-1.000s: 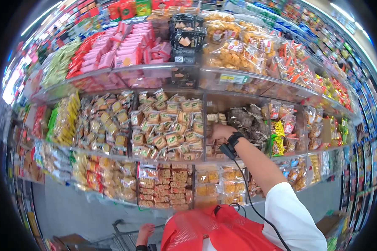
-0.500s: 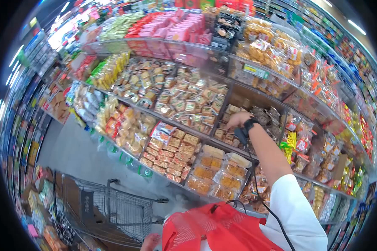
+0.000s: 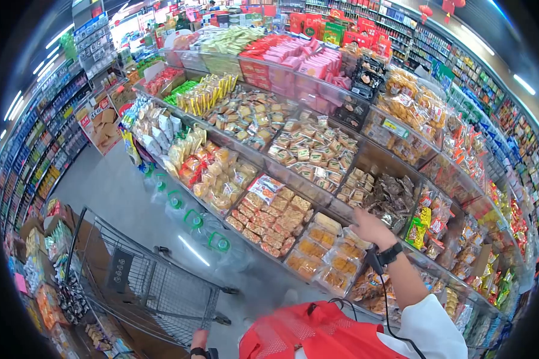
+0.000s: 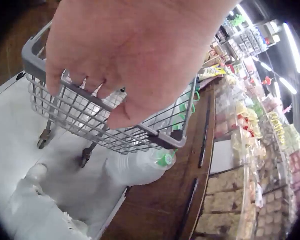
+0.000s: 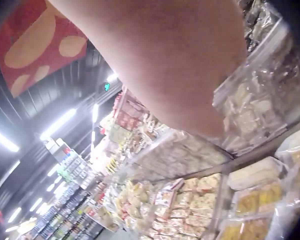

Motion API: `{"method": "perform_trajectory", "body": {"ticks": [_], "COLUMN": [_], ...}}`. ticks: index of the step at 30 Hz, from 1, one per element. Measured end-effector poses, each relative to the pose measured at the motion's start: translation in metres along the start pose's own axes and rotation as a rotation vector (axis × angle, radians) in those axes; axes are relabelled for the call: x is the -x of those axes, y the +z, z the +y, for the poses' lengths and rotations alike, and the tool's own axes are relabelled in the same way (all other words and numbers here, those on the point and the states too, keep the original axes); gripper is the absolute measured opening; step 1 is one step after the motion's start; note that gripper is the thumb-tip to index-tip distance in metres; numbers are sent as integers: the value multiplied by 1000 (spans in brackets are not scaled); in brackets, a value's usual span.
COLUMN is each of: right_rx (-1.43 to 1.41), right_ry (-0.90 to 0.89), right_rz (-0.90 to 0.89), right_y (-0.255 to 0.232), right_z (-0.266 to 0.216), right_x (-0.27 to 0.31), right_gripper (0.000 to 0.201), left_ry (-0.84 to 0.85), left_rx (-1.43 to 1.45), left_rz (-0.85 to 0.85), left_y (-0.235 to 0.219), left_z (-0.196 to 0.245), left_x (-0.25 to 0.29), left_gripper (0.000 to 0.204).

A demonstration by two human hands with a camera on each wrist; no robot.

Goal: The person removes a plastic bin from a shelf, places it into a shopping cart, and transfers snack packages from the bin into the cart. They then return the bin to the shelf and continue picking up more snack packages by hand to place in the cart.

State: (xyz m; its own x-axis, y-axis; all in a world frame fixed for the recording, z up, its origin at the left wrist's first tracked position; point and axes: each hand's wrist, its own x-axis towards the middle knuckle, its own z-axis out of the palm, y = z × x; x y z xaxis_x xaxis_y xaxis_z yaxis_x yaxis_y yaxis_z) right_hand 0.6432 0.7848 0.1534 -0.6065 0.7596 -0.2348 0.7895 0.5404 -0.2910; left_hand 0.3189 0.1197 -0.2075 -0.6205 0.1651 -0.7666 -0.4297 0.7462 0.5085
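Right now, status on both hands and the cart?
Left hand grips the cart handle. Right hand raised by the snack bins; what it holds, if anything, is hidden. Water jugs on the floor ahead of the cart.

Bright ceiling strips, fisheye warp, wrist views blurred.

Head view downward; wrist views close-up

No readable text anywhere. Snack packets (image 3: 308,149) on the shelves (image 3: 293,179) carry print too small and blurred; the green-yellow price tag (image 3: 395,127) on the upper bin is illegible too.
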Motion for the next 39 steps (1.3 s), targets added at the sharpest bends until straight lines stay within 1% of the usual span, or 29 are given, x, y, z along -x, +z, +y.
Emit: {"method": "perform_trajectory", "body": {"ticks": [2,3,5,6,9,11,12,13,14,16,17,20,21,22,23,24,25,26,28,29,31,34,35,38,39], "right_rx": [96,146,38,-16,-191,-158,-148,-152,-198,-290,-294,-388,-345,-347,-352,-361,-356,-369,-390,-329,-208,-86,-83,-13,-22], "right_ry": [-98,-148,-109,-89,24,153,219,199,191,176,210,220,199,231,265,295,403,408,419,364,247,164,138,31,5], "right_rz": [219,327,333,332,380,219,140,168,160,146,142,157,197,188,176,163,172,231,337,397,509,671,666,662,650], "right_y": [32,39,43,45,64,57,57,77,89,103,97,113,113,106,97,89,72,60,46,44,42,22,12,-1,-5], "right_z": [8,6,-1,-8,-15,-44,-55,-37,-27,-16,-30,1,6,11,16,19,7,11,27,46,91,117,117,117,119], "right_x": [3,10,25,34,69,101,114,121,130,145,155,171,174,178,182,181,185,186,186,181,167,144,136,110,100], "right_gripper": [60,60,60,60,52,47,45,35,34,33,31,29,27,26,26,26,25,24,22,22,22,20,17,17,17], "left_ry": [34,120,300,311,343,355,344,335,327,377,401,420,483,543,599,471,341,206,148,112,116,104,92,73,106], "left_rx": [-71,-197,-442,-449,-493,-538,-578,-621,-666,-662,-662,-672,-619,-565,-512,-416,-318,-221,-111,-50,-88,-154,-180,-347,-376], "left_rz": [8,39,105,82,30,28,-4,-31,-56,-89,-108,-141,-145,-150,-156,-274,-383,-485,-535,-557,-561,-525,-510,-448,-389], "left_y": [10,12,19,20,12,7,7,4,2,9,11,24,34,49,58,60,63,66,77,83,95,109,113,116,121], "left_z": [-18,-21,-21,-11,28,48,54,59,61,43,38,24,7,-26,-44,-40,-35,-25,-30,-32,-34,-34,-35,-34,-45], "left_x": [-39,-41,-49,-42,-7,22,28,33,34,25,26,37,29,7,-2,8,17,27,31,36,45,53,57,81,76], "left_gripper": [56,58,60,59,55,49,50,51,52,47,45,45,46,46,46,48,50,53,55,55,56,59,60,64,58]}}
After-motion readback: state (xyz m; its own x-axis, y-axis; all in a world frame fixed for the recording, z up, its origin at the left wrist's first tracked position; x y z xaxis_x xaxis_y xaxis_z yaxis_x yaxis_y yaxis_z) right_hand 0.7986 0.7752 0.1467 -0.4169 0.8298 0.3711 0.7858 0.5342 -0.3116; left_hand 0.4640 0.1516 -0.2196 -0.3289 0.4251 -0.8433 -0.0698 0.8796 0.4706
